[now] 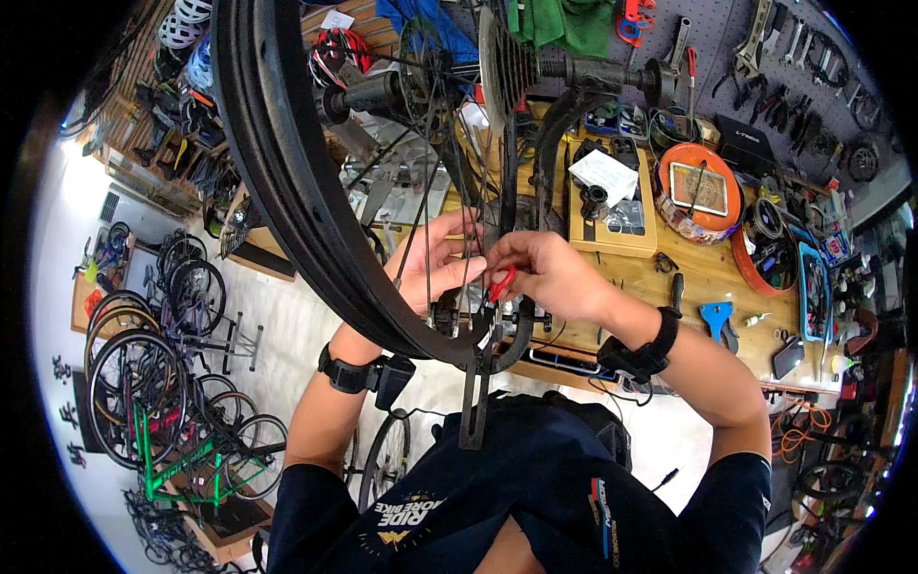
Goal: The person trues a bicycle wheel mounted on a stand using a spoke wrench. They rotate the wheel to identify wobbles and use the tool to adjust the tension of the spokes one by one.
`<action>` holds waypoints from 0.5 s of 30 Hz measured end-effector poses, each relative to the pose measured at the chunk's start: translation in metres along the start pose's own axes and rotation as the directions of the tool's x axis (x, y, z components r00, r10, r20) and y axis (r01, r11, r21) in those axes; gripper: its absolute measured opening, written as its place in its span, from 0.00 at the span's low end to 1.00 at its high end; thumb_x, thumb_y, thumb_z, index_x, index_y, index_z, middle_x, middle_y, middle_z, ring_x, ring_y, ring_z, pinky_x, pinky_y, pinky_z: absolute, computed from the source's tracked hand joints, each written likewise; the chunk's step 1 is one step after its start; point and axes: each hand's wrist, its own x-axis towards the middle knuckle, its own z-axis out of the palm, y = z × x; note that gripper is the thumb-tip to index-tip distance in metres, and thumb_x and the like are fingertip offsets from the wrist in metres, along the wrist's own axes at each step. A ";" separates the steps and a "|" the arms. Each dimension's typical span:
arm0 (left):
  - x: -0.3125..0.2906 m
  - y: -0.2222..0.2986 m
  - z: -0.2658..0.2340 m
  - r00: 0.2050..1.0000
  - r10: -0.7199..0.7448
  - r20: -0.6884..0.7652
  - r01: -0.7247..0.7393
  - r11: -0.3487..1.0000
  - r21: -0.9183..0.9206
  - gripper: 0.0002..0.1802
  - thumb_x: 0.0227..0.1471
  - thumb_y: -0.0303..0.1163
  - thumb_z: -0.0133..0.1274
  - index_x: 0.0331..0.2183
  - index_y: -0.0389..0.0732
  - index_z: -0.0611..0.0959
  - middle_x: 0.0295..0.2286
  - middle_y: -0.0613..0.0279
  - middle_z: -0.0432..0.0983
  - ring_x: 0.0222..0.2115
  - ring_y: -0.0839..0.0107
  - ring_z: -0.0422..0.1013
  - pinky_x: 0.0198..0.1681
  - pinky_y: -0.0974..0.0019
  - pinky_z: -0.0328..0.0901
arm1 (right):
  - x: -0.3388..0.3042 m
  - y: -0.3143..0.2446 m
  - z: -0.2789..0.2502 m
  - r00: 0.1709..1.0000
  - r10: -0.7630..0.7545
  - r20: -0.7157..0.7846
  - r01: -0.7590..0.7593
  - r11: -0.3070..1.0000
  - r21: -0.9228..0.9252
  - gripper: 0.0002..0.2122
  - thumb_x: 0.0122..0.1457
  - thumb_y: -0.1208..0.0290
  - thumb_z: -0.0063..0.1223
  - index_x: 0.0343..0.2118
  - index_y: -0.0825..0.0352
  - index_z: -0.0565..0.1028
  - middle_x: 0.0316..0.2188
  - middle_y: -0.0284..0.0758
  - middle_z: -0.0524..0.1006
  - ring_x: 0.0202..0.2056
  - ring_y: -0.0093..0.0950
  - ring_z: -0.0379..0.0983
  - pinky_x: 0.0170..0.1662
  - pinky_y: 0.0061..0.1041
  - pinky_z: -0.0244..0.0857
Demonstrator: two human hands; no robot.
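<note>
A bicycle wheel with a black rim (277, 172) stands upright in front of me, held in a dark truing stand (473, 411). Its cassette (509, 72) is at the top, near the stand's axle clamp. My left hand (430, 268) reaches among the spokes, its thumb and fingers closed around a spoke; the fingertips are partly hidden. Close beside it, low on the wheel near the rim, my right hand (550, 273) pinches a small red spoke wrench (501, 284). The wrench's far end is hard to make out.
Right of the wheel, the wooden bench (612, 277) carries a cardboard box (617, 230), an orange round tray (703, 182) and a blue-handled tool (715, 316). Tools hang on the pegboard (712, 48) behind. Several bicycles (143, 383) stand on the left.
</note>
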 end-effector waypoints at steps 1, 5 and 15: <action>0.000 0.001 0.001 1.000 -0.011 0.006 0.011 1.000 -0.021 0.36 0.53 0.32 0.58 0.59 0.33 0.62 0.51 0.57 0.67 0.51 0.69 0.65 0.56 0.63 0.60 | 0.002 0.002 0.004 1.000 -0.015 -0.010 0.016 0.997 0.072 0.10 0.54 0.88 0.47 0.39 0.75 0.73 0.32 0.36 0.77 0.32 0.21 0.74 0.36 0.21 0.69; -0.003 0.001 0.000 1.000 -0.021 -0.007 0.021 0.998 -0.064 0.36 0.52 0.33 0.58 0.59 0.33 0.63 0.51 0.57 0.67 0.51 0.68 0.65 0.57 0.63 0.59 | 0.009 -0.002 0.005 0.994 0.057 0.098 -0.067 0.992 0.107 0.10 0.58 0.85 0.48 0.43 0.73 0.70 0.37 0.35 0.77 0.39 0.21 0.74 0.43 0.21 0.69; 0.000 -0.010 -0.007 1.000 0.022 0.005 -0.022 1.000 0.007 0.36 0.53 0.35 0.57 0.59 0.33 0.63 0.49 0.61 0.68 0.45 0.74 0.67 0.49 0.69 0.64 | 0.013 -0.012 -0.006 0.898 0.093 0.429 -0.174 0.973 0.154 0.17 0.61 0.69 0.53 0.51 0.67 0.70 0.37 0.26 0.73 0.37 0.16 0.66 0.40 0.17 0.61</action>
